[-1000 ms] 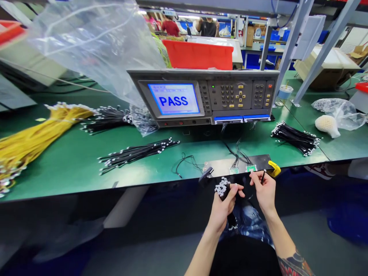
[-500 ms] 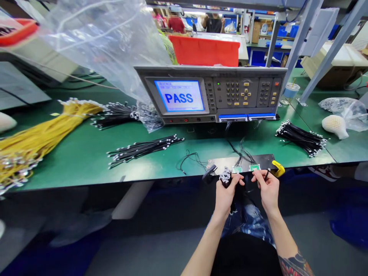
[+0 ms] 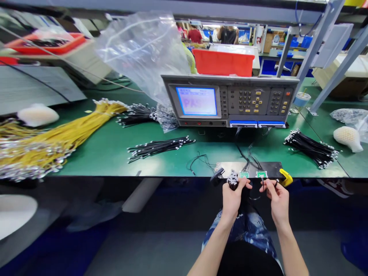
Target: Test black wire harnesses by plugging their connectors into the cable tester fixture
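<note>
My left hand (image 3: 232, 197) is closed around a bundle of black cables (image 3: 232, 178) whose white connectors stick up above the fist. Its thumb and forefinger reach toward the left green circuit board (image 3: 244, 174). My right hand (image 3: 278, 197) pinches the end of a black cable (image 3: 262, 183) just below the right green circuit board (image 3: 261, 174); whether the connector touches the board I cannot tell. Both boards sit on a metal plate (image 3: 230, 165) at the bench edge, with wires running up to the tester (image 3: 232, 100). Its screen (image 3: 197, 101) shows a fading PASS.
Black cable bundles lie on the green bench (image 3: 97, 153), one at the middle left (image 3: 161, 147) and one at the right (image 3: 312, 148). Yellow cables (image 3: 83, 130) are piled at the left. A yellow clamp handle (image 3: 286, 178) and a black one (image 3: 217, 174) flank the plate.
The view has swung left, so everything sits further right. PASS on the screen has faded from dark blue to faint. My right hand has drawn slightly down from the right board.
</note>
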### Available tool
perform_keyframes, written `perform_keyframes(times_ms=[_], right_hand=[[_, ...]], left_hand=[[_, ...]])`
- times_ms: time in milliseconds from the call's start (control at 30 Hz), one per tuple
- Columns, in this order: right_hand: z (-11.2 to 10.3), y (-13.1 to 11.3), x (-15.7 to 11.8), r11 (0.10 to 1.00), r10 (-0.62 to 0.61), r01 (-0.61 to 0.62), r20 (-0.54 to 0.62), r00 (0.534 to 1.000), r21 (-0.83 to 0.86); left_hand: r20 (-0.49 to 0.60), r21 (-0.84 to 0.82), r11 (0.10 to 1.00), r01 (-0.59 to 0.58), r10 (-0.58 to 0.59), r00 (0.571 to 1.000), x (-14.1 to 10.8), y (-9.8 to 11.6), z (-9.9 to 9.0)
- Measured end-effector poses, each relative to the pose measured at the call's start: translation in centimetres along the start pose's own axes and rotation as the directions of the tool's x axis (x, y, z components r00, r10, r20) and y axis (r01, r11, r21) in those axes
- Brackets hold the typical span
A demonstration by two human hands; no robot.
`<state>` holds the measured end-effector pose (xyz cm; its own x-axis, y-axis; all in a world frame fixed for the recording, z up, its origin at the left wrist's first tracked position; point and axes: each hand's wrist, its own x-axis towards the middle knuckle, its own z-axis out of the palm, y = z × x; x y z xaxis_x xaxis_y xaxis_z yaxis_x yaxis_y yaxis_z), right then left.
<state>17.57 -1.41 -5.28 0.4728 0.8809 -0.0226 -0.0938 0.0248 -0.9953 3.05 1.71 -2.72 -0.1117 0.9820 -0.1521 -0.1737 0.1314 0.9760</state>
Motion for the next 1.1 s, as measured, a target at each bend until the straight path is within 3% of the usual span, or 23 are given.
perform_keyframes(times_ms=[233, 433, 567, 700, 767, 933, 1100], right_hand=[[1.1, -0.1, 0.2, 0.997, 0.063, -0.068, 0.13, 0.99, 0.039], [-0.1, -0.9, -0.4, 0.957, 0.156, -0.221, 0.309, 0.938, 0.188], [-2.2, -2.3, -1.1, 0.949, 0.076, -0.142, 0.234, 0.969, 0.282], [-2.5, -3.4, -1.2, 0.96, -0.027, -0.017, 0.153, 0.988, 0.28], [-1.8, -3.5, -1.3, 0.979, -0.059, 0.02, 0.187, 0.981, 0.202], [0.0, -3.0, -2.1, 1.0, -0.005, -0.004, 0.392, 0.92, 0.022], [0.3, -2.7, -2.3, 0.999, -0.02, 0.01, 0.334, 0.942, 0.033]], left_hand=[[0.097, 0.044, 0.997, -0.062, 0.057, 0.994, 0.2, 0.7, -1.1], [0.231, 0.076, 0.997, 0.005, -0.022, 0.973, -1.0, 1.3, -2.6], [0.251, 0.082, 0.993, 0.081, -0.1, 0.963, -1.6, 1.5, -3.8], [0.367, 0.017, 0.985, 0.172, -0.166, 0.915, -2.2, 1.8, -3.3], [0.416, 0.027, 0.985, 0.172, -0.167, 0.894, -2.6, 2.2, -2.5], [0.487, 0.083, 0.989, 0.119, -0.145, 0.861, -3.5, 3.2, -1.0], [0.53, 0.068, 0.991, 0.116, -0.135, 0.837, -3.6, 2.7, -1.0]])
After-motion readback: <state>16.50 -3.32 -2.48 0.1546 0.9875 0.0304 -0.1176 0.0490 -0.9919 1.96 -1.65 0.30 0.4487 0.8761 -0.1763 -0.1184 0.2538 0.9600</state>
